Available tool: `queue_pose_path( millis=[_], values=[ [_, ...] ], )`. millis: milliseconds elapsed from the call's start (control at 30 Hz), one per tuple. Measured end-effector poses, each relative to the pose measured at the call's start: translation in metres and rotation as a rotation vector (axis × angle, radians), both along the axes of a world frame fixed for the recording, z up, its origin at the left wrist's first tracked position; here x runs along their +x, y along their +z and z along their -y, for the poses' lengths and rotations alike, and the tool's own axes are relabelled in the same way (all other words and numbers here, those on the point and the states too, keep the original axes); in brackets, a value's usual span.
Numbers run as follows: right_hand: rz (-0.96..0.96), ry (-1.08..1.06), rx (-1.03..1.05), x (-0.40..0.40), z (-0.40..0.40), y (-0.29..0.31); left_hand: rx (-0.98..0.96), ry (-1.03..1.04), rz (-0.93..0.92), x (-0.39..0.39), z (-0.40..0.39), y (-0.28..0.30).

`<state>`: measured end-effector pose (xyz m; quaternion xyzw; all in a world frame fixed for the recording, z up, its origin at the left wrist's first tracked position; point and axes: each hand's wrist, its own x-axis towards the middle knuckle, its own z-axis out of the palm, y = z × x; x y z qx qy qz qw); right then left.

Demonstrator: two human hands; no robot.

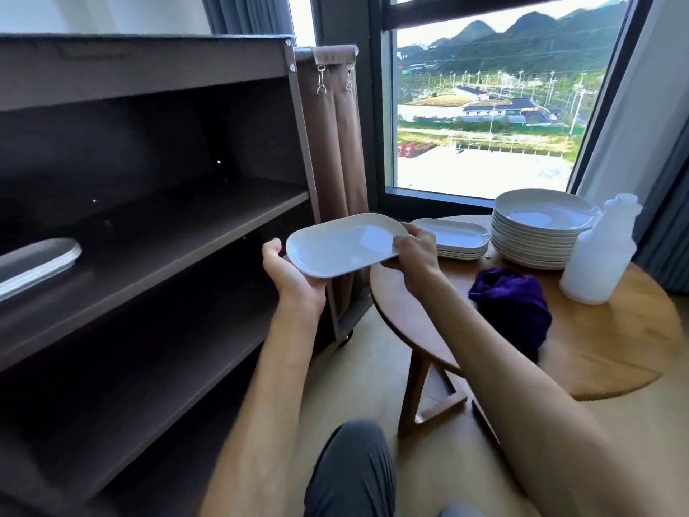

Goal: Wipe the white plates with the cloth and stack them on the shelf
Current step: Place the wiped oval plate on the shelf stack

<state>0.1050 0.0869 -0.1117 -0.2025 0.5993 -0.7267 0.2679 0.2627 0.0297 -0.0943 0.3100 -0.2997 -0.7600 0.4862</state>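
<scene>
Bright window daylight — dark shelf interior, edges warped, slightly soft.

Left hand and right hand raised, fingers curled.

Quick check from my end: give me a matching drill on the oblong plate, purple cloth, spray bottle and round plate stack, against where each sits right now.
Things:
1. oblong plate
2. purple cloth
3. spray bottle
4. round plate stack

Places:
A. table, by the window
B. crumpled on the table, near its front edge
C. held between the left hand and the right hand
D. table's right side, beside the round plates

Pairs: 1-C, 2-B, 3-D, 4-A
</scene>
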Motion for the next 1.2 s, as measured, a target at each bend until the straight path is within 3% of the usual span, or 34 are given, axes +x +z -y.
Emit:
queue_pose_path(
  millis=[67, 167, 267, 367, 467, 767, 1000, 1200],
  values=[
    [0.03, -0.073, -0.027, 0.025, 0.018, 0.005, -0.102, 0.171, 0.072, 0.025, -0.001, 0.005],
    [0.119, -0.104, -0.067, 0.061, 0.042, 0.012, -0.451, 0.352, 0.249, 0.065, -0.006, 0.005],
    [0.195, -0.016, -0.124, 0.101, 0.065, 0.024, -0.729, 0.357, 0.481, 0.109, 0.006, -0.002],
    [0.227, 0.057, -0.169, 0.141, 0.087, 0.036, -0.827, 0.408, 0.633, 0.151, 0.023, -0.002],
    [0.215, 0.155, -0.195, 0.176, 0.108, 0.044, -0.825, 0.537, 0.754, 0.189, 0.041, 0.003],
    [0.13, 0.511, -0.139, 0.259, 0.196, 0.06, -0.661, 0.871, 0.859, 0.268, 0.102, 0.014],
    [-0.087, 0.68, -0.057, 0.308, 0.279, 0.066, -0.431, 0.931, 0.957, 0.305, 0.151, 0.027],
    [-0.148, 0.824, -0.007, 0.347, 0.33, 0.053, -0.274, 0.999, 1.073, 0.33, 0.183, 0.034]
  ],
)
